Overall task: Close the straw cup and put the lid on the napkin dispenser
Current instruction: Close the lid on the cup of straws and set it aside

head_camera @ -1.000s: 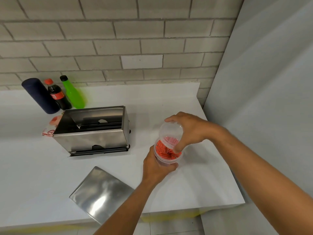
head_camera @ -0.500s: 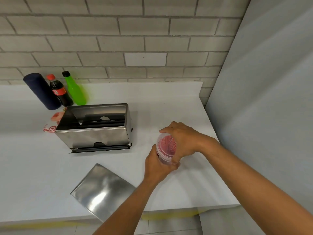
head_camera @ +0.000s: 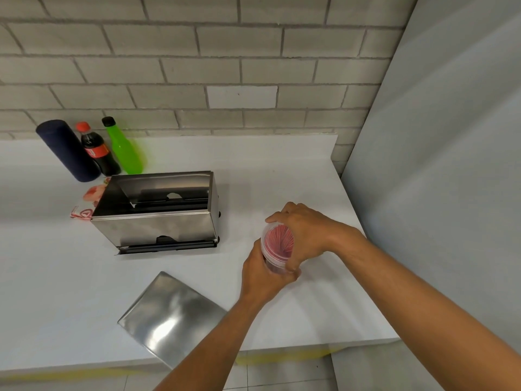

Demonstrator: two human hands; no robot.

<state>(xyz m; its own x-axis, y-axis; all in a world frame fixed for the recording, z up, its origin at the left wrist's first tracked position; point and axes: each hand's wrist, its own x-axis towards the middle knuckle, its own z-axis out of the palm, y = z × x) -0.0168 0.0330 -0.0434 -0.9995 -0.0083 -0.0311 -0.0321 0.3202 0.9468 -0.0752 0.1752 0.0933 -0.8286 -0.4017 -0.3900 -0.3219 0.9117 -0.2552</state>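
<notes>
A clear straw cup (head_camera: 277,244) full of red straws stands on the white counter, right of centre. My left hand (head_camera: 260,275) grips the cup's body from the near side. My right hand (head_camera: 306,232) lies over its top, fingers around the clear lid that sits on the rim. The steel napkin dispenser (head_camera: 158,224) stands open-topped to the left. Its flat steel lid (head_camera: 172,317) lies on the counter near the front edge, apart from the dispenser.
Against the brick wall at the back left stand a dark blue cylinder (head_camera: 67,150), a cola bottle (head_camera: 98,150) and a green bottle (head_camera: 124,150). A red-and-white packet (head_camera: 87,204) lies behind the dispenser. A grey panel (head_camera: 437,179) bounds the counter (head_camera: 282,176) on the right.
My right hand has brought the clear lid down from a tilt above the straws onto the cup's rim. The view has shifted slightly; nothing else has moved.
</notes>
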